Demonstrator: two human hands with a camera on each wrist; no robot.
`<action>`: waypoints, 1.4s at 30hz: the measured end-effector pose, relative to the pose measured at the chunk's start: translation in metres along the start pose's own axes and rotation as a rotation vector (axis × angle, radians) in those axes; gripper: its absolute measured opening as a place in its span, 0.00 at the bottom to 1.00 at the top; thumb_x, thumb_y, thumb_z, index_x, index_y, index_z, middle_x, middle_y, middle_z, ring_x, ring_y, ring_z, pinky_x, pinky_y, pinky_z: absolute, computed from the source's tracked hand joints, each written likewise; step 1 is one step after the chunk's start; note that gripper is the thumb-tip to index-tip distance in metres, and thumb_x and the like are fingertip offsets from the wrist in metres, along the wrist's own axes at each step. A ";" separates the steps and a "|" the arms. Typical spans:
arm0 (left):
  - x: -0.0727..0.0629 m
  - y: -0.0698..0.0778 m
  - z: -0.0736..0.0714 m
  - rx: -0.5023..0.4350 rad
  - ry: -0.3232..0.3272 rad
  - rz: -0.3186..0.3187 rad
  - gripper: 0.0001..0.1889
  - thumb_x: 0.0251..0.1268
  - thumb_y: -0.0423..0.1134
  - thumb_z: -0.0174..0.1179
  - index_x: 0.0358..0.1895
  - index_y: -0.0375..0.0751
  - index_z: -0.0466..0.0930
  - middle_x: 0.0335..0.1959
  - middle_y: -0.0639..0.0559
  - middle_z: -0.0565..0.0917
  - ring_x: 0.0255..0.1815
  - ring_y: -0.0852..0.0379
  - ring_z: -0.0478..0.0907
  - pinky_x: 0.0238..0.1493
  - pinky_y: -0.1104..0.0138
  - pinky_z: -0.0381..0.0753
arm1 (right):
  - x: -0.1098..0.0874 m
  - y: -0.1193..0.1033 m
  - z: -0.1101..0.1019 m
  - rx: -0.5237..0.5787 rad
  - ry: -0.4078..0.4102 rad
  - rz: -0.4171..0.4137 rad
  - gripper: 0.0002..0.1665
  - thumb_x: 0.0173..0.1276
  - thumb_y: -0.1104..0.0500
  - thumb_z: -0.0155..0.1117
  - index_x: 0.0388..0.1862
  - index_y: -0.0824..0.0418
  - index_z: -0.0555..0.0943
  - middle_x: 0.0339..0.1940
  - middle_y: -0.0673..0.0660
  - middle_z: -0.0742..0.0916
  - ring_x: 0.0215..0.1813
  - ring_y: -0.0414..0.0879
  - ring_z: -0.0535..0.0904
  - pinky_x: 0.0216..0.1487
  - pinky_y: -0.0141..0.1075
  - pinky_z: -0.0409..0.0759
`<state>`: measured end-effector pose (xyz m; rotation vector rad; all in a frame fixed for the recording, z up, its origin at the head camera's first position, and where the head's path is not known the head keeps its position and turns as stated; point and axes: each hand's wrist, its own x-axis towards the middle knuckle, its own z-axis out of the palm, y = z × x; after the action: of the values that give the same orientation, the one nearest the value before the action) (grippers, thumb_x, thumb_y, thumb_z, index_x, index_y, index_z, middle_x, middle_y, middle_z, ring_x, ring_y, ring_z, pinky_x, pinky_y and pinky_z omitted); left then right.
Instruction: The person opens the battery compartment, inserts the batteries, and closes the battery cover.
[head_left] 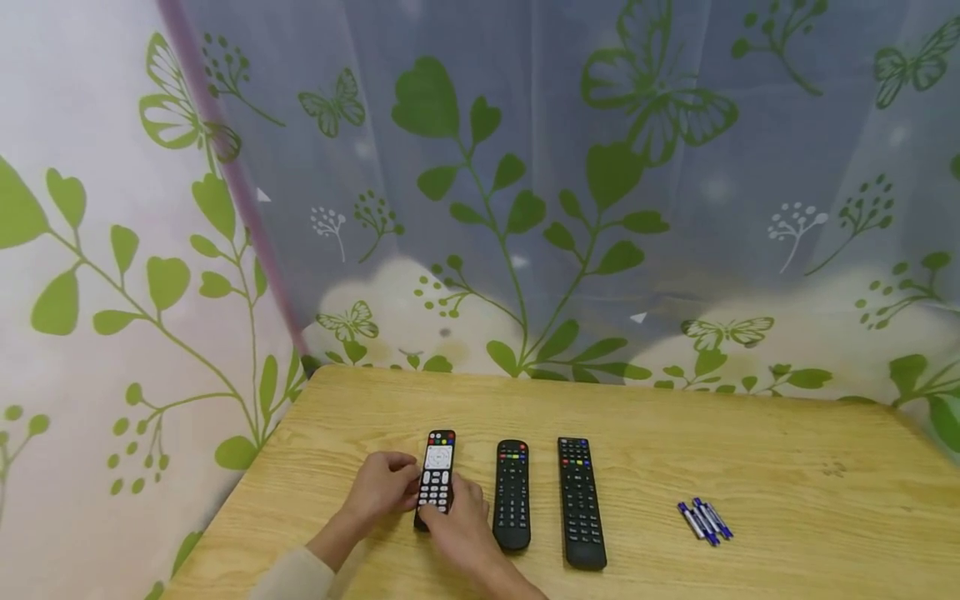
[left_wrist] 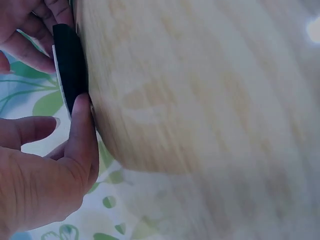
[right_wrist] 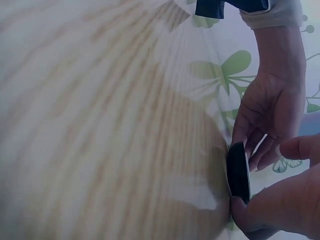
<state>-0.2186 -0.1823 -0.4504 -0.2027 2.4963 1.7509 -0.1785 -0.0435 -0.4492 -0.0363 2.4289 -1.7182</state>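
A black remote control [head_left: 438, 457] with white keys and a white round pad lies on the wooden table [head_left: 360, 417], its top end pointing away from me. My right hand [head_left: 467, 525] grips its lower part, thumb over the bottom keys and fingers along the right edge. At the left edge, my left hand [head_left: 384, 486] touches the remote with loosely bent fingertips. In the left wrist view the remote [left_wrist: 70, 62] shows side-on between both hands. The right wrist view also has the remote [right_wrist: 238, 172] edge-on, with the left hand [right_wrist: 267, 107] beyond it.
Right of the hands lie a black remote with dark keys [head_left: 512, 492] and a longer black remote [head_left: 580, 500]. Farther right are several blue-and-silver batteries [head_left: 705, 521] side by side. A leaf-and-butterfly patterned curtain [head_left: 487, 208] hangs behind the table and along its left.
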 end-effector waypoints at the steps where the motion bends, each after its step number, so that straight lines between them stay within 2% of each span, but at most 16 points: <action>1: 0.000 0.000 0.000 0.000 -0.004 -0.001 0.15 0.67 0.28 0.52 0.52 0.18 0.73 0.32 0.43 0.81 0.28 0.57 0.80 0.30 0.64 0.86 | -0.001 0.000 -0.002 -0.001 -0.006 -0.004 0.39 0.61 0.56 0.60 0.67 0.73 0.63 0.62 0.70 0.67 0.61 0.62 0.62 0.59 0.58 0.65; 5: -0.001 0.000 0.000 0.017 0.013 0.024 0.16 0.65 0.28 0.52 0.52 0.19 0.73 0.34 0.42 0.81 0.29 0.56 0.80 0.29 0.64 0.85 | -0.004 -0.004 -0.012 -0.016 -0.029 -0.052 0.37 0.62 0.55 0.59 0.66 0.74 0.64 0.62 0.70 0.68 0.64 0.64 0.62 0.62 0.61 0.63; 11: -0.002 0.006 0.000 0.116 0.100 0.112 0.15 0.61 0.29 0.56 0.49 0.24 0.77 0.34 0.43 0.79 0.27 0.56 0.77 0.26 0.66 0.81 | -0.009 -0.014 -0.035 -0.029 -0.062 -0.141 0.37 0.64 0.55 0.59 0.67 0.73 0.64 0.63 0.67 0.69 0.62 0.62 0.66 0.58 0.59 0.69; 14: -0.002 0.013 0.000 0.148 0.121 0.162 0.14 0.62 0.30 0.56 0.50 0.27 0.77 0.36 0.43 0.79 0.29 0.56 0.77 0.27 0.67 0.79 | -0.011 -0.017 -0.048 -0.041 -0.053 -0.148 0.37 0.65 0.53 0.59 0.68 0.70 0.64 0.65 0.65 0.68 0.63 0.62 0.65 0.58 0.59 0.69; 18: -0.002 0.026 0.005 0.124 0.117 0.197 0.14 0.64 0.31 0.55 0.51 0.29 0.77 0.39 0.44 0.79 0.31 0.53 0.77 0.28 0.67 0.78 | -0.011 -0.018 -0.065 -0.041 -0.035 -0.129 0.36 0.66 0.53 0.58 0.69 0.68 0.63 0.68 0.65 0.65 0.65 0.62 0.63 0.60 0.59 0.68; 25: -0.007 0.046 0.023 0.057 0.032 0.219 0.15 0.65 0.31 0.55 0.54 0.30 0.76 0.45 0.40 0.78 0.36 0.50 0.78 0.32 0.67 0.81 | -0.011 -0.014 -0.089 -0.007 -0.031 -0.085 0.37 0.69 0.53 0.57 0.71 0.67 0.59 0.70 0.69 0.62 0.68 0.66 0.59 0.62 0.63 0.64; 28: -0.008 0.051 0.031 0.068 -0.021 0.221 0.17 0.66 0.32 0.55 0.56 0.30 0.74 0.49 0.38 0.77 0.39 0.50 0.78 0.33 0.65 0.80 | -0.013 -0.011 -0.095 0.020 -0.037 -0.039 0.39 0.69 0.51 0.56 0.73 0.66 0.57 0.72 0.69 0.60 0.70 0.67 0.56 0.63 0.63 0.62; 31: -0.007 0.053 0.040 0.082 -0.080 0.215 0.20 0.66 0.35 0.55 0.59 0.30 0.72 0.53 0.37 0.75 0.45 0.48 0.77 0.38 0.62 0.80 | -0.013 -0.009 -0.099 0.027 -0.038 0.023 0.41 0.68 0.49 0.57 0.74 0.64 0.56 0.72 0.68 0.60 0.70 0.67 0.56 0.63 0.65 0.61; 35: -0.004 0.053 0.052 0.087 -0.139 0.189 0.23 0.67 0.37 0.55 0.62 0.30 0.68 0.56 0.35 0.72 0.54 0.42 0.74 0.46 0.56 0.80 | -0.013 -0.006 -0.099 0.040 -0.035 0.105 0.42 0.67 0.48 0.58 0.74 0.62 0.57 0.71 0.70 0.62 0.70 0.67 0.57 0.63 0.66 0.60; 42: 0.001 0.053 0.071 0.090 -0.168 0.116 0.27 0.66 0.38 0.55 0.64 0.27 0.64 0.57 0.34 0.71 0.54 0.40 0.73 0.49 0.51 0.78 | -0.014 0.002 -0.100 0.080 -0.035 0.167 0.43 0.66 0.49 0.58 0.74 0.64 0.56 0.71 0.71 0.62 0.70 0.67 0.56 0.64 0.65 0.59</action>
<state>-0.2282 -0.0974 -0.4257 0.0940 2.5026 1.6147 -0.1796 0.0524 -0.4168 0.1410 2.2661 -1.7231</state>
